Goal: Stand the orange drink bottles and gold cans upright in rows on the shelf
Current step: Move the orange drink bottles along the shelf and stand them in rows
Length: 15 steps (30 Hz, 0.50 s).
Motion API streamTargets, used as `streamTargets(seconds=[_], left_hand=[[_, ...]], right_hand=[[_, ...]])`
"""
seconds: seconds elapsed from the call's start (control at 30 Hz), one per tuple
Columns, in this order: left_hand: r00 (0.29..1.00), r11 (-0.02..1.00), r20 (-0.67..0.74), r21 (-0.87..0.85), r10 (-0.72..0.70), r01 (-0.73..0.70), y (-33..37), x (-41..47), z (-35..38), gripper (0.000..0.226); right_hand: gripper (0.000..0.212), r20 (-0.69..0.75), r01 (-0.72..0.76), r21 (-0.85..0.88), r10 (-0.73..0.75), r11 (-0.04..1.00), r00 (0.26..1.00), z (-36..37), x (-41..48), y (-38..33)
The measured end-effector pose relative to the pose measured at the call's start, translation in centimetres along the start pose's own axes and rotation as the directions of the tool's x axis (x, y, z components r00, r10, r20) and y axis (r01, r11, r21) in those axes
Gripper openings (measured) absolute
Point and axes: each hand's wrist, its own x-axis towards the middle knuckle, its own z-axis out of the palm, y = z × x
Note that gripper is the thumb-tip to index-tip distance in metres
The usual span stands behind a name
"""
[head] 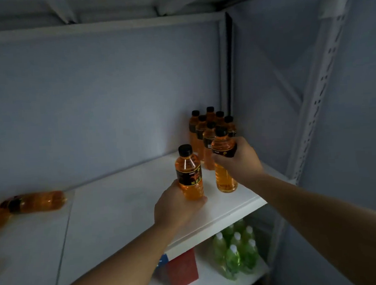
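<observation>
Two orange drink bottles with black caps stand upright near the front right of the white shelf [121, 212]. My left hand [175, 207] grips the lower part of the left bottle [189, 175]. The right bottle [224, 162] is held around its label by my right hand [238, 159]. Behind them, several more orange bottles [210, 127] stand upright in rows in the back right corner. At the far left, two orange bottles [34, 202] lie on their sides. No gold cans are in view.
A perforated white upright [320, 94] frames the shelf on the right. On the shelf below stand several green bottles [235, 251] with white caps and a red box [181, 268]. Another shelf board runs overhead.
</observation>
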Motion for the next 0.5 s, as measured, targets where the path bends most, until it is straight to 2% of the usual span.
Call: streamTargets(seconds=[0.13, 0.3, 0.5], left_hand=[[0.994, 0.998, 0.094, 0.011, 0.059, -0.060, 2.1, 2.8, 2.6, 0.058], [0.985, 0.996, 0.145, -0.026, 0.089, -0.086, 3.4, 5.4, 5.5, 0.056], [0.981, 0.996, 0.171, -0.021, 0.092, -0.090, 3.5, 7.0, 7.9, 0.057]], right_hand=[[0.050, -0.065, -0.070, -0.027, 0.068, 0.997, 0.996, -2.4, 1.5, 2.0], [0.050, -0.136, -0.104, -0.086, 0.092, 0.991, 0.986, -4.0, 3.4, 4.0], [0.050, -0.116, -0.138, -0.082, 0.128, 0.987, 0.985, -3.8, 4.6, 6.2]])
